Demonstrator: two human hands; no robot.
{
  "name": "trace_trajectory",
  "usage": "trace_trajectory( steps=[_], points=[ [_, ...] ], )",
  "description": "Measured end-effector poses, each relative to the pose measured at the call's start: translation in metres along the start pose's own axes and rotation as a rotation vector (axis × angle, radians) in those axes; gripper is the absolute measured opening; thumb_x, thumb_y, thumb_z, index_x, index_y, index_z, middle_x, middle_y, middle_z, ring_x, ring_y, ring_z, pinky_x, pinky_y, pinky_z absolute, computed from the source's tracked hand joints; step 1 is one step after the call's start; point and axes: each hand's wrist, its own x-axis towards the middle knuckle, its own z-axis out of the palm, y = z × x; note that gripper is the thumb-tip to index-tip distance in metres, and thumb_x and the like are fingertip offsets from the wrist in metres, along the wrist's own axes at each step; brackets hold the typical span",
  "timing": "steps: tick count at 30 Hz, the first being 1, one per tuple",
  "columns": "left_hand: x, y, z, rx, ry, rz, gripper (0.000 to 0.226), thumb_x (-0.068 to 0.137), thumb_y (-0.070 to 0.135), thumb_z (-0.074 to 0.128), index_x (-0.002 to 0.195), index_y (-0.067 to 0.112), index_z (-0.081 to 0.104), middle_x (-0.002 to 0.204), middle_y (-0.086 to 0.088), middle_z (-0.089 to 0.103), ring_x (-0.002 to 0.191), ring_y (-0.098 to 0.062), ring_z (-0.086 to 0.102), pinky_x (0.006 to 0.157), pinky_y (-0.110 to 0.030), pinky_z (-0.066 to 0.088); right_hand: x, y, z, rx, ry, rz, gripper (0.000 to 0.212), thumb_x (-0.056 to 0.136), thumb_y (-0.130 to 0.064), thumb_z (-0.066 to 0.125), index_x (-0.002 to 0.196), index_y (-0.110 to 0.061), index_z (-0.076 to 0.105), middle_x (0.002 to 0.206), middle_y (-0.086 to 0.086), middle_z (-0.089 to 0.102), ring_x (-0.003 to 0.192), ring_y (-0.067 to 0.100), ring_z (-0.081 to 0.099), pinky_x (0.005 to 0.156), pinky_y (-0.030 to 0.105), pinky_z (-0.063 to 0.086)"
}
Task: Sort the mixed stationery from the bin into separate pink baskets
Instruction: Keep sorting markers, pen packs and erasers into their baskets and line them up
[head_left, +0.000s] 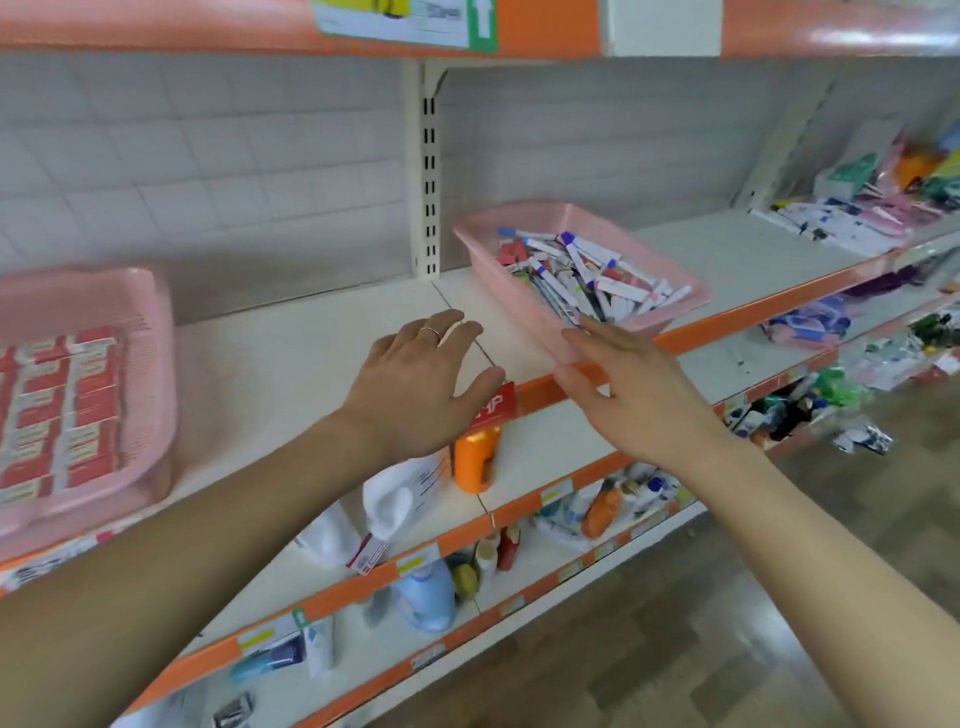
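A pink basket (670, 270) heaped with mixed pens and markers (587, 275) sits on the white shelf, right of centre. My right hand (618, 384) reaches to its near left corner, fingers straight, fingertips touching the rim. My left hand (415, 384), with a ring on one finger, hovers over the bare shelf just left of that basket, fingers spread and holding nothing. A second pink basket (150, 364) at the far left holds rows of red-and-white boxes (62, 410).
The shelf (291, 358) has an orange front edge with a red tag (496, 405). An upright slotted post stands at the back centre. More stationery (852, 218) lies at the far right. Lower shelves hold bottles, including an orange one (475, 460), and packets.
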Motion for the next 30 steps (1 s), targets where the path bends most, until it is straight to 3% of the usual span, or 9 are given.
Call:
trace_trajectory(
  steps=[9, 17, 21, 24, 26, 28, 30],
  points=[
    [0.084, 0.044, 0.036, -0.015, -0.019, 0.060, 0.072, 0.091, 0.064, 0.020, 0.149, 0.025, 0.037, 0.158, -0.001, 0.036, 0.138, -0.028, 0.040, 0.111, -0.043, 0.031, 0.040, 0.074, -0.010, -0.022, 0.023, 0.033, 0.054, 0.099, -0.048, 0.041, 0.147, -0.023, 0.044, 0.157, 0.001, 0.036, 0.144, 0.022, 0.032, 0.117, 0.045, 0.029],
    [0.156, 0.060, 0.049, 0.023, -0.004, 0.040, 0.070, 0.091, 0.061, 0.022, 0.136, 0.015, 0.051, 0.135, -0.009, 0.056, 0.120, -0.033, 0.053, 0.096, -0.044, 0.040, 0.107, 0.113, -0.022, -0.001, -0.001, 0.052, 0.054, 0.100, -0.045, 0.046, 0.151, -0.029, 0.038, 0.160, -0.005, 0.030, 0.146, 0.016, 0.029, 0.120, 0.037, 0.024],
    [0.185, 0.066, 0.054, 0.013, -0.056, 0.005, 0.055, 0.100, 0.052, 0.037, 0.140, 0.016, 0.045, 0.137, -0.009, 0.055, 0.123, -0.032, 0.052, 0.100, -0.042, 0.037, 0.135, 0.120, -0.025, -0.018, -0.092, 0.043, 0.053, 0.101, -0.042, 0.046, 0.151, -0.027, 0.036, 0.158, -0.004, 0.034, 0.144, 0.017, 0.032, 0.116, 0.037, 0.027],
    [0.207, 0.073, 0.061, 0.023, -0.106, -0.054, 0.052, 0.100, 0.048, 0.042, 0.139, 0.014, 0.046, 0.132, -0.009, 0.058, 0.119, -0.032, 0.056, 0.101, -0.041, 0.038, 0.165, 0.131, -0.019, 0.029, -0.153, 0.048, 0.044, 0.101, -0.037, 0.049, 0.143, -0.023, 0.048, 0.137, 0.005, 0.058, 0.118, 0.022, 0.058, 0.101, 0.037, 0.045],
    [0.222, 0.077, 0.067, 0.046, -0.134, -0.130, 0.047, 0.100, 0.046, 0.044, 0.132, 0.012, 0.051, 0.120, -0.008, 0.061, 0.113, -0.031, 0.059, 0.099, -0.039, 0.039, 0.187, 0.139, -0.010, 0.083, -0.193, 0.054, 0.030, 0.100, -0.034, 0.052, 0.119, -0.015, 0.063, 0.110, 0.008, 0.069, 0.093, 0.021, 0.066, 0.084, 0.035, 0.054],
    [0.236, 0.083, 0.071, 0.076, -0.176, -0.223, 0.037, 0.100, 0.044, 0.045, 0.117, 0.012, 0.056, 0.103, -0.004, 0.059, 0.108, -0.029, 0.060, 0.096, -0.037, 0.040, 0.211, 0.145, 0.000, 0.047, -0.231, 0.067, 0.023, 0.098, -0.030, 0.056, 0.086, -0.012, 0.062, 0.081, 0.005, 0.063, 0.074, 0.020, 0.062, 0.058, 0.028, 0.045],
    [0.253, 0.093, 0.077, 0.146, -0.277, -0.345, 0.034, 0.100, 0.045, 0.045, 0.114, 0.015, 0.056, 0.110, -0.005, 0.059, 0.112, -0.028, 0.058, 0.098, -0.038, 0.039, 0.233, 0.150, 0.011, -0.004, -0.265, 0.069, 0.025, 0.096, -0.026, 0.059, 0.077, -0.011, 0.057, 0.072, 0.004, 0.055, 0.061, 0.017, 0.056, 0.048, 0.026, 0.035]
  ],
)
